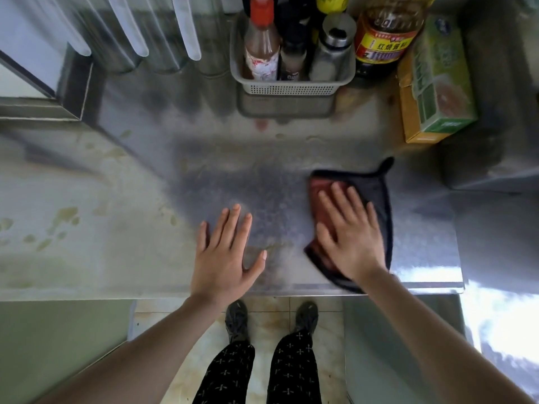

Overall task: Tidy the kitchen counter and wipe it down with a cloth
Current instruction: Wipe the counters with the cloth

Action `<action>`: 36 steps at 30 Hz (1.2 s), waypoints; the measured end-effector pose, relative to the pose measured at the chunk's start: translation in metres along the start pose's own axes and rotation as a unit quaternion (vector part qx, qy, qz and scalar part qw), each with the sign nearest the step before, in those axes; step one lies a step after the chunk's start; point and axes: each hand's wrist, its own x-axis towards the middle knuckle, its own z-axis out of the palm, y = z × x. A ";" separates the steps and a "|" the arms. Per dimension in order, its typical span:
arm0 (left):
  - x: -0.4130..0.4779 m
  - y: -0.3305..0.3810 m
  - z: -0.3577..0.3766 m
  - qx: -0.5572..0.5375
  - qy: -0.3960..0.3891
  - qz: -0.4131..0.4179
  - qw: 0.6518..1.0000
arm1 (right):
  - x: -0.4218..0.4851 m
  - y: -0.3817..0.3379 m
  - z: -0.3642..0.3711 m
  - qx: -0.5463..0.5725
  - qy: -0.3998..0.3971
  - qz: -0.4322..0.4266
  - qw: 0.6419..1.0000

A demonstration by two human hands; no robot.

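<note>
Wiping is underway: the cloth (376,199) is pressed flat at the table's (116,199) four o'clock under the splayed right hand (348,237); the left hand (226,252), spread, holds nothing. Stains at nine o'clock likely need sweeping next.

The middle of the worktop (140,182) lies open from its front edge back to the grey basket (291,80) of bottles at the back edge. The left half is bare but stained. Toward the right end, a green and yellow box (434,83) and a big sauce bottle (385,36) crowd the back, and the cloth (376,199) under the right hand (350,237) takes the front right.
</note>
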 end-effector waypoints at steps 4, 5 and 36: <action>0.001 -0.002 0.003 0.009 -0.006 0.003 1.000 | 0.028 -0.009 -0.005 0.033 0.029 0.154 0.987; 0.001 -0.002 0.003 0.008 -0.007 0.005 1.000 | 0.024 -0.019 -0.003 0.041 0.029 0.154 0.987; 0.003 0.000 0.005 -0.013 0.019 -0.013 1.000 | 0.148 -0.047 -0.015 0.055 0.032 0.077 0.995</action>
